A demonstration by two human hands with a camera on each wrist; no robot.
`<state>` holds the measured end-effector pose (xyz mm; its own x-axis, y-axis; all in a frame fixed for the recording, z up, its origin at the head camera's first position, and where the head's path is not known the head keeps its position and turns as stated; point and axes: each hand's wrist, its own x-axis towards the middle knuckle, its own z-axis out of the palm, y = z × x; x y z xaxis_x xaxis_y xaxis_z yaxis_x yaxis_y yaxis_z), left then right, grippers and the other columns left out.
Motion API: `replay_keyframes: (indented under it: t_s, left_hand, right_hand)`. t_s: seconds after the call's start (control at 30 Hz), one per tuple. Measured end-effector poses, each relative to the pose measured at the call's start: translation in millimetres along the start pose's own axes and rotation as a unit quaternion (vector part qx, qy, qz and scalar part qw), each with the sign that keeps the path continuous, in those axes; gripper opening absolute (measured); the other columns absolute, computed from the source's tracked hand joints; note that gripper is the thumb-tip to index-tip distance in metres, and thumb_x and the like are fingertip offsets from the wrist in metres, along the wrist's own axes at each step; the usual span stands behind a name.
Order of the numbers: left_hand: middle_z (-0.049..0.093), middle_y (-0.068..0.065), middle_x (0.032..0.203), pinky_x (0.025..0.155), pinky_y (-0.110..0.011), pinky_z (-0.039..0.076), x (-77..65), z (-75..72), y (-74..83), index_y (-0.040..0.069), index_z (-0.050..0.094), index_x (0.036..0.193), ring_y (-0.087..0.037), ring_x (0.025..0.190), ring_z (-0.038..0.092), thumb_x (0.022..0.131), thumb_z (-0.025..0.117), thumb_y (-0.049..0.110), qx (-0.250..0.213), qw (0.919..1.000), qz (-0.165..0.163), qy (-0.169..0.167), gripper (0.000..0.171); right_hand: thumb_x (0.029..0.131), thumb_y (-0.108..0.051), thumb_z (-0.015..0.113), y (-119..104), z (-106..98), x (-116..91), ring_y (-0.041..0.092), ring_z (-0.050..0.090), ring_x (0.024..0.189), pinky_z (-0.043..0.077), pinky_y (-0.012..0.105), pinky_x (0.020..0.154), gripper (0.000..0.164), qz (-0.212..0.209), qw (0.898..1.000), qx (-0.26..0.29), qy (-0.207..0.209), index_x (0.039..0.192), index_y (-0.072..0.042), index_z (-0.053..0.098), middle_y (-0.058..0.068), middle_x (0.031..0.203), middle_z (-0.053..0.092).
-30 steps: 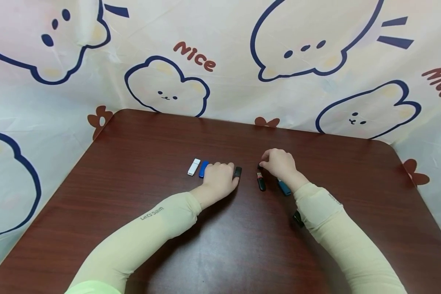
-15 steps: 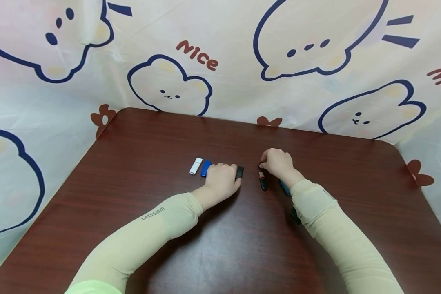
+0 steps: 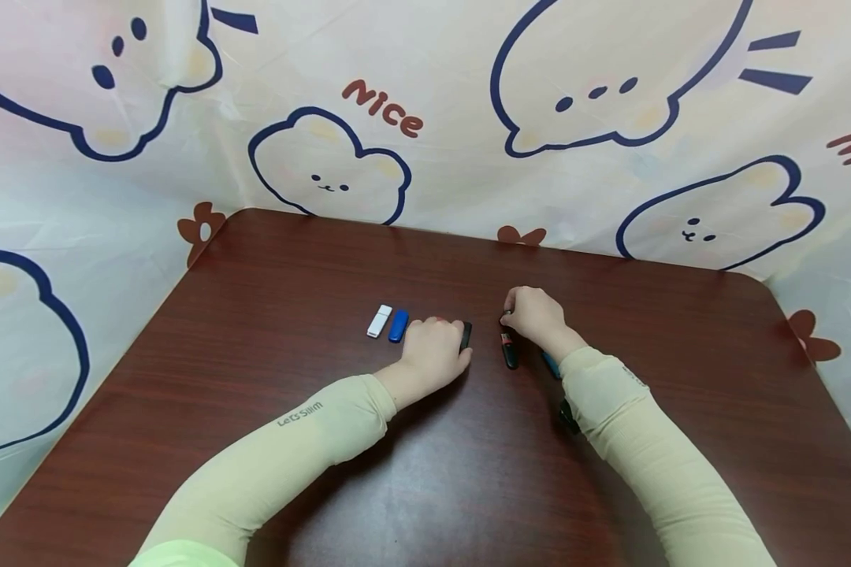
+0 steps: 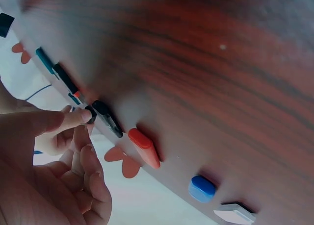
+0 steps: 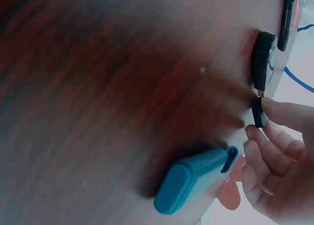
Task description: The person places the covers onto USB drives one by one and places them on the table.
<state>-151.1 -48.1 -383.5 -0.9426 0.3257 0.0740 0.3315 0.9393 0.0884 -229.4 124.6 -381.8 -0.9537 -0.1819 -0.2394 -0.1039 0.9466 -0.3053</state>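
My right hand (image 3: 536, 315) pinches a small black cap (image 5: 258, 113) between thumb and fingers, just beyond the red and metal connector of a black USB flash drive (image 3: 509, 353) on the table. My left hand (image 3: 432, 350) rests low over the row of flash drives, its fingers loosely curled with nothing in them. Beneath it, a red flash drive (image 4: 145, 147) is mostly hidden in the head view. By the left thumb lies another black flash drive (image 3: 466, 336). Blue (image 3: 399, 325) and white (image 3: 379, 321) flash drives lie to its left.
A teal flash drive (image 5: 191, 181) lies beside the right wrist. Partly under the right sleeve is a dark object (image 3: 568, 417). The brown table (image 3: 369, 488) meets a printed cloth backdrop (image 3: 454, 173) at its far edge.
My left hand has shifted slightly right, so the blue flash drive now shows whole in the head view. The right hand keeps its pinch on the cap. The head view has shifted slightly.
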Motion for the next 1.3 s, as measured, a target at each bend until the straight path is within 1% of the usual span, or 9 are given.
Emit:
replay_keyframes:
  t_s: [0.13,0.33,0.5,0.63,0.77,0.93,1.17,1.23,1.3]
  left_hand:
    - [0.07,-0.004,0.081,0.068,-0.034,0.048,0.0,0.4,4.3,0.011,0.065,0.092,-0.019,0.079,0.063,0.087,0.061,0.041,0.012,0.9999,0.004,-0.006,0.031]
    - [0.07,-0.003,0.08,0.066,-0.035,0.049,0.0,1.7,13.2,0.012,0.066,0.093,-0.019,0.074,0.063,0.086,0.061,0.041,0.009,0.9999,0.004,-0.008,0.031]
    - [0.07,-0.002,0.082,0.067,-0.033,0.049,6.9,2.0,25.1,0.013,0.067,0.09,-0.019,0.076,0.062,0.087,0.06,0.042,0.005,0.9999,0.005,-0.015,0.03]
    - [0.069,-0.002,0.08,0.067,-0.034,0.049,15.2,3.7,35.2,0.013,0.066,0.086,-0.019,0.075,0.062,0.087,0.059,0.042,0.002,0.9996,0.006,-0.028,0.029]
    - [0.069,-0.001,0.08,0.069,-0.035,0.049,22.2,6.9,44.2,0.015,0.066,0.085,-0.019,0.075,0.062,0.088,0.058,0.043,-0.004,0.9987,-0.004,-0.05,0.03]
    - [0.07,0.001,0.086,0.073,-0.035,0.048,30.2,12.0,53.4,0.017,0.069,0.089,-0.02,0.08,0.063,0.089,0.056,0.046,-0.009,0.9969,-0.024,-0.075,0.031]
    - [0.068,0.002,0.078,0.072,-0.034,0.049,45.3,21.2,63.6,0.021,0.068,0.075,-0.017,0.076,0.064,0.088,0.055,0.052,-0.002,0.993,-0.046,-0.109,0.037]
    - [0.068,0.003,0.079,0.072,-0.033,0.05,48.5,22.1,63.4,0.022,0.07,0.08,-0.017,0.076,0.064,0.089,0.055,0.051,-0.004,0.9917,-0.052,-0.117,0.034]
    - [0.069,0.003,0.081,0.07,-0.033,0.051,50.5,21.5,62.2,0.022,0.071,0.084,-0.016,0.075,0.065,0.089,0.056,0.049,-0.009,0.9913,-0.058,-0.118,0.031]
  right_hand:
    - [0.084,-0.019,0.068,0,0,-2,0.022,0.058,0.074,0.042,0.033,0.062,0.013,-0.012,1.0,0.008,0.005,0.084,-0.01,0.058,0.007,0.085,0.063]
    - [0.082,-0.017,0.07,2,0,-4,0.021,0.059,0.076,0.045,0.033,0.063,0.01,-0.014,1.0,0.017,0.004,0.082,-0.011,0.062,0.007,0.085,0.065]
    - [0.085,-0.017,0.067,6,-6,-8,0.022,0.06,0.078,0.046,0.034,0.064,0.009,-0.005,0.999,0.031,0.025,0.087,-0.01,0.063,0.009,0.091,0.066]
    - [0.085,-0.018,0.067,9,-13,-11,0.023,0.06,0.076,0.045,0.033,0.062,0.011,0.002,0.998,0.049,0.044,0.089,-0.009,0.063,0.01,0.091,0.065]
    - [0.085,-0.019,0.067,12,-20,-15,0.022,0.059,0.075,0.044,0.031,0.06,0.012,0.01,0.997,0.059,0.051,0.089,-0.009,0.063,0.009,0.091,0.065]
    - [0.085,-0.019,0.067,14,-24,-18,0.022,0.059,0.074,0.044,0.031,0.06,0.012,0.016,0.996,0.065,0.052,0.089,-0.009,0.063,0.009,0.09,0.065]
    - [0.086,-0.02,0.067,14,-24,-20,0.02,0.058,0.07,0.044,0.031,0.059,0.012,0.009,0.996,0.072,0.058,0.089,-0.009,0.064,0.009,0.087,0.066]
    - [0.086,-0.02,0.067,13,-24,-21,0.02,0.059,0.071,0.044,0.031,0.059,0.012,0.006,0.996,0.071,0.057,0.089,-0.009,0.064,0.009,0.087,0.066]
    - [0.086,-0.02,0.067,13,-25,-21,0.021,0.059,0.072,0.044,0.031,0.059,0.012,0.004,0.996,0.073,0.057,0.09,-0.009,0.064,0.009,0.087,0.066]
